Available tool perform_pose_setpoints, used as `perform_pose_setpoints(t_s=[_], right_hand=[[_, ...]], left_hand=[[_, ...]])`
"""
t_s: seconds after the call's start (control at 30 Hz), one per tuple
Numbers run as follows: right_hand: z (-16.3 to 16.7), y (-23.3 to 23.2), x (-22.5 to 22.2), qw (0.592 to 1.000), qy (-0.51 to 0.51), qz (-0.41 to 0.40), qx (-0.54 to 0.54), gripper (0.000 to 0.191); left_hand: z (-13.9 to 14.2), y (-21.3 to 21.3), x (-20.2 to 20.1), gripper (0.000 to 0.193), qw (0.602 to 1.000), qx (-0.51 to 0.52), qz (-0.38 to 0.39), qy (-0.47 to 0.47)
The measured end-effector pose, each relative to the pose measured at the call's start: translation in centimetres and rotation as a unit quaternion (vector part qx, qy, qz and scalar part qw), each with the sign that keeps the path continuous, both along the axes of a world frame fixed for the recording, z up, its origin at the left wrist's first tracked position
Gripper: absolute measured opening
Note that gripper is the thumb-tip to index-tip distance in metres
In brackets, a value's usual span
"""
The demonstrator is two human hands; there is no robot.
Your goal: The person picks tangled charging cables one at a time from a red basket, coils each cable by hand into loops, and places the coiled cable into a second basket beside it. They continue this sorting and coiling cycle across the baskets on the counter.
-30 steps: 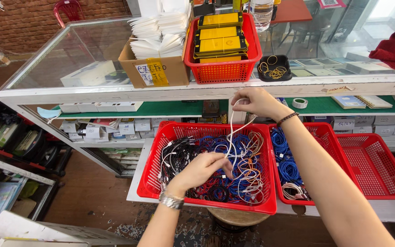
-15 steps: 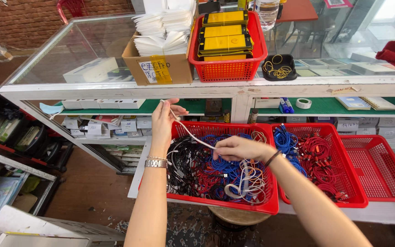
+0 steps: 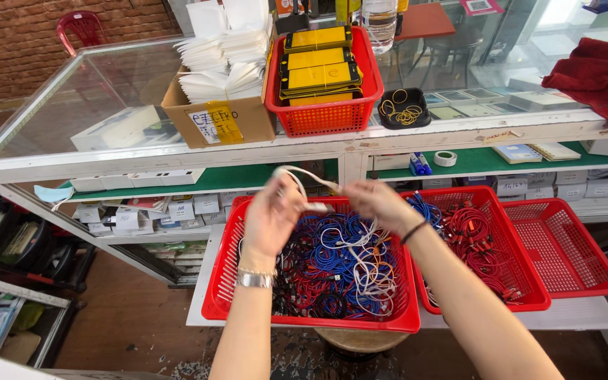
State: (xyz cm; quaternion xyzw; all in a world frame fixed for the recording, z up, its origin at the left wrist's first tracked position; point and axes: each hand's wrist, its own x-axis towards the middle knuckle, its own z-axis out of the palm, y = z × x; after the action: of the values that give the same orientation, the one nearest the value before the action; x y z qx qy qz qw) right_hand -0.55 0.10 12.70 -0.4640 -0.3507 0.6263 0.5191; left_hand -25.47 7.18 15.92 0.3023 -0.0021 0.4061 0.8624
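Setting: shop counter with a glass top (image 3: 93,91), a brick wall at 11 o'clock behind it, green-lined shelves below and red baskets on a lower ledge.

Left hand: left hand (image 3: 270,218), a metal watch at the wrist, is raised above the near basket and curled around a loop of white cable (image 3: 297,181) – fingers closed on it, though motion blur hides the exact grip.

Right hand: right hand (image 3: 374,204), at 3 o'clock of the left and close to it, pinches the other stretch of the same cable; a dark band sits on the wrist.

Cable position: held in the air between both hands, just above the middle basket (image 3: 318,320), under the counter edge.

Handling: likely light, soft and springy; it will flop and snag on its neighbours, so the firm plug ends look like the best places to hold.

Basket contents: blue, red, black and white cables (image 3: 332,271) in a tangled heap.

Neighbours: a second red basket (image 3: 490,299) with red cables at 3 o'clock, then an open-mesh basket (image 3: 571,246) further right.

Counter top: cardboard box (image 3: 212,116) of white packets at 12 o'clock, beside a red basket of yellow packs (image 3: 321,112) – and a small black dish of rubber bands (image 3: 402,109).

Edges and room: the white shelf rail runs close over the hands; open air lies toward the person, at 6 o'clock.
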Motion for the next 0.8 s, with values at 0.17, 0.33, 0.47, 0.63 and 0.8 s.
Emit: perform_pose_setpoints(t_s=[0.17,0.33,0.47,0.63,0.8], right_hand=[[-1.8,-4.0,-5.7,0.986,-0.029,0.161,-0.038,0.030],[3.4,-1.7,0.9,0.843,-0.421,0.141,0.304,0.029],[4.2,0.6,4.3,0.918,-0.363,0.014,0.161,0.026],[-0.6,-1.1,-2.6,0.998,-0.004,0.011,0.055,0.028],[-0.7,-3.5,-4.2,0.986,-0.084,0.140,0.013,0.032]], left_hand=[[1.0,4.0,1.0,0.026,0.935,0.185,0.250,0.171],[-1.0,3.7,0.2,0.041,0.578,0.546,0.207,0.570],[-0.2,1.6,-0.7,0.055,0.871,0.280,-0.160,0.370],[3.9,0.0,3.1,0.034,0.988,0.007,0.055,0.142],[5.7,1.7,3.9,0.028,0.805,0.402,0.308,0.308]])
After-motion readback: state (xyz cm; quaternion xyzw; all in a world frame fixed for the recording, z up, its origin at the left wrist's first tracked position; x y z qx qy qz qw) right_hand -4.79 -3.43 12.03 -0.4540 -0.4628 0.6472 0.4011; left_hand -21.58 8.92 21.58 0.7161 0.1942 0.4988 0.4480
